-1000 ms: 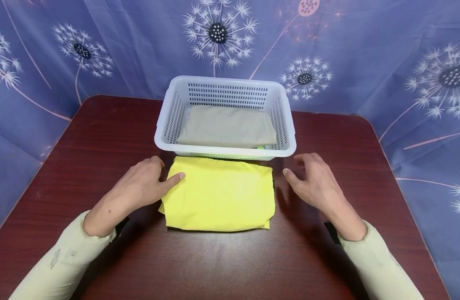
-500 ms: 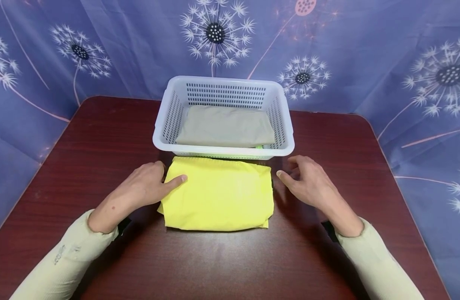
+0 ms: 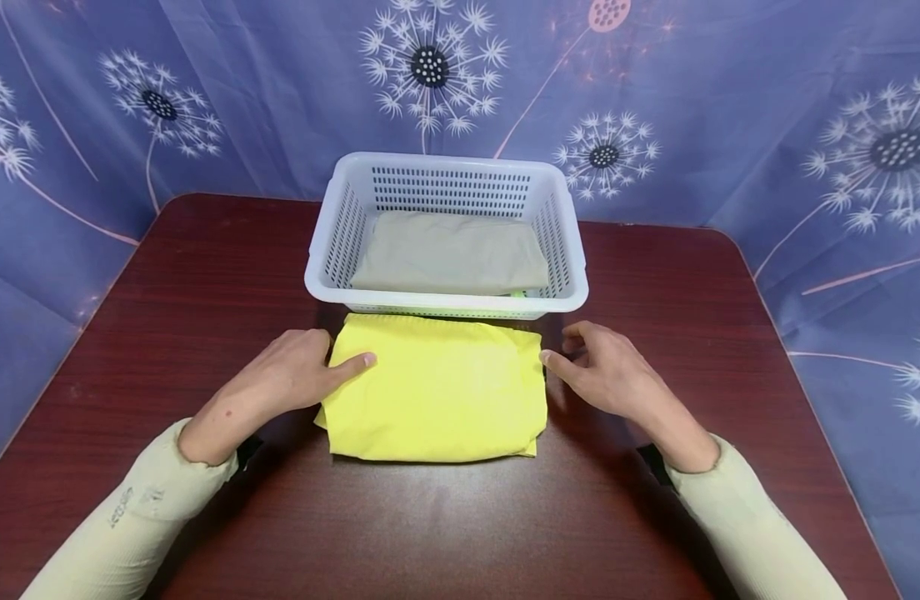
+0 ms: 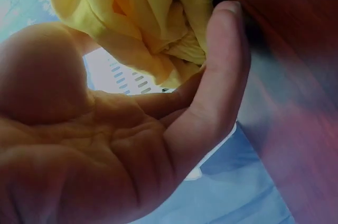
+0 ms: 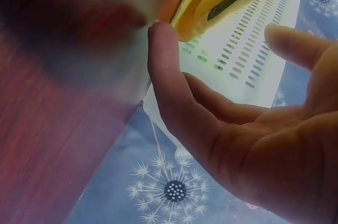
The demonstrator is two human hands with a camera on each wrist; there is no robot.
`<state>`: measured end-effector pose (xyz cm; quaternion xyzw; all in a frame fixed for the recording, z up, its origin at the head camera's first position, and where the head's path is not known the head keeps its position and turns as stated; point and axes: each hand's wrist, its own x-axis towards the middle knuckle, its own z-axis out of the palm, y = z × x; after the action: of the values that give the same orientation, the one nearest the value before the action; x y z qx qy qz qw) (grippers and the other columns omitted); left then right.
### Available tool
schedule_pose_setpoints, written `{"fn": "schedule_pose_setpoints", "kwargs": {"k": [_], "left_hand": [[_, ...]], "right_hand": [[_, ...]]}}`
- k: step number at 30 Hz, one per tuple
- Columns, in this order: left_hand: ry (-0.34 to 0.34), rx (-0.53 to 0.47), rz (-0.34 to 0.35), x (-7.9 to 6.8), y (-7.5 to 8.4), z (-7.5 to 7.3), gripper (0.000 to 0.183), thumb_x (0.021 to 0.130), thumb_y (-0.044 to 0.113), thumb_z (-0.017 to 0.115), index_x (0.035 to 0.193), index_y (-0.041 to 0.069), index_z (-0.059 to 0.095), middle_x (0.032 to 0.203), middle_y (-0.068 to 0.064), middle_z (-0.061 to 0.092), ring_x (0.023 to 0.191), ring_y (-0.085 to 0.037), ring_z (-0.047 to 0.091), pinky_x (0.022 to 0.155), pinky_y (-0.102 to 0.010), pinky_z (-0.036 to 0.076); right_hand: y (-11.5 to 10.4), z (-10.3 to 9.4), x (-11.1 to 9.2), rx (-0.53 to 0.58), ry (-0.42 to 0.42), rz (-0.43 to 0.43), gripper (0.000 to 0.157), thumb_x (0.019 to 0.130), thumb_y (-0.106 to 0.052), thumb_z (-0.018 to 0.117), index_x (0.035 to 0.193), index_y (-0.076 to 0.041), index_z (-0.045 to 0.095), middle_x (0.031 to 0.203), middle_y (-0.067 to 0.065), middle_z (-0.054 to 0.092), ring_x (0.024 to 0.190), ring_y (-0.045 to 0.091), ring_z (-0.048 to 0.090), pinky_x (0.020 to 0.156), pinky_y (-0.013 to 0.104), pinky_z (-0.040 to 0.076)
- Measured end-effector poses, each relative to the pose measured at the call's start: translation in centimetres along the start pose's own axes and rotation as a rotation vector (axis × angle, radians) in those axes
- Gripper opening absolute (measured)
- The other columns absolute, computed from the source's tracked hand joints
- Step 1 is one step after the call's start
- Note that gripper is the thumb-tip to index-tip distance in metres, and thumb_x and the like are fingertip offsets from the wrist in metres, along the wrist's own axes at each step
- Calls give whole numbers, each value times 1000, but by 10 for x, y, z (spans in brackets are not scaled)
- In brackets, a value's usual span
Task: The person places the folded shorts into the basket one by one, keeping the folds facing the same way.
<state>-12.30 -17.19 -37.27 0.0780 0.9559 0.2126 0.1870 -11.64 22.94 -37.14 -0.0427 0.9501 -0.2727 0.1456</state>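
Observation:
A folded yellow garment (image 3: 437, 392) lies flat on the table in front of the basket. At its left end my left hand (image 3: 291, 375) grips it, thumb on top and fingers curled at the edge. In the left wrist view the bunched yellow folds (image 4: 142, 23) sit between thumb and fingers. My right hand (image 3: 606, 367) is at the garment's right end, its thumb tip at the edge. The right wrist view has the thumb apart from the cloth and a fingertip close to its lower edge, where a small dark strip (image 5: 228, 2) shows.
A white perforated plastic basket (image 3: 328, 292) stands just behind the garment. Inside it lies a folded grey-beige cloth (image 3: 452, 250), with a bit of bright green beneath. The dark red wooden table (image 3: 445, 533) backs onto a blue dandelion-print curtain (image 3: 280, 83).
My right hand has moved left to the garment's right edge. The left hand has shifted slightly, its thumb a little farther over the cloth. The garment and basket stay in place.

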Motion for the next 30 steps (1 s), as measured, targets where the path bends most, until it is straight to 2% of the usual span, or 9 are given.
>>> {"fn": "schedule_pose_setpoints", "kwargs": {"k": [10,12,14,16,19,22,23,26,30], "left_hand": [[-16,-24,18,3,-2,1,60,97,63,67,67,14,51,61,2,43,58,-18,46,54,-33,40],[-13,-30,21,3,-2,1,58,97,63,68,74,11,55,61,1,43,58,-18,46,54,-34,40],[-7,-37,28,4,-2,1,59,96,62,69,94,4,62,60,1,42,57,-18,46,54,-34,40],[-2,-48,34,4,-3,2,68,96,60,71,123,-1,58,61,1,42,57,-18,47,55,-34,40],[-1,-56,36,5,-4,3,77,96,60,71,138,0,48,61,1,41,56,-18,45,54,-34,39],[-23,-54,16,7,-4,4,62,95,61,71,104,1,61,60,2,41,55,-17,44,53,-33,39],[-32,-53,9,8,-4,4,59,95,62,71,90,4,61,59,2,41,55,-16,44,53,-33,39],[-58,-56,-18,9,-3,5,61,94,63,72,68,10,53,58,0,46,53,-16,48,52,-32,41],[-70,-58,-35,9,-1,5,60,94,63,73,70,10,55,59,-1,50,54,-18,52,54,-32,43]], "right_hand": [[-2,6,1,5,-46,-3,68,100,-49,70,141,4,58,122,12,71,105,24,71,89,45,56],[-3,7,1,4,-52,-4,68,99,-48,71,140,4,59,121,12,71,103,23,71,89,45,56],[-4,7,1,-1,-52,-6,67,99,-48,72,139,4,60,120,12,72,101,22,71,88,44,56],[-4,8,1,-5,-50,-8,66,98,-47,73,138,4,60,119,12,72,100,21,71,88,44,56],[-5,9,1,5,-57,-5,66,97,-46,76,137,4,61,118,12,72,98,20,70,87,42,56],[-6,10,2,32,-84,2,68,96,-44,78,138,5,60,119,13,71,97,20,70,84,39,57],[-7,11,2,44,-93,5,68,95,-43,78,139,6,59,119,14,71,97,20,70,84,39,57],[-8,12,3,76,-112,12,68,94,-41,80,139,7,59,118,14,70,95,20,70,82,37,57],[-8,13,4,136,-122,20,64,94,-36,81,137,7,61,114,14,72,91,18,72,81,35,58]]}}
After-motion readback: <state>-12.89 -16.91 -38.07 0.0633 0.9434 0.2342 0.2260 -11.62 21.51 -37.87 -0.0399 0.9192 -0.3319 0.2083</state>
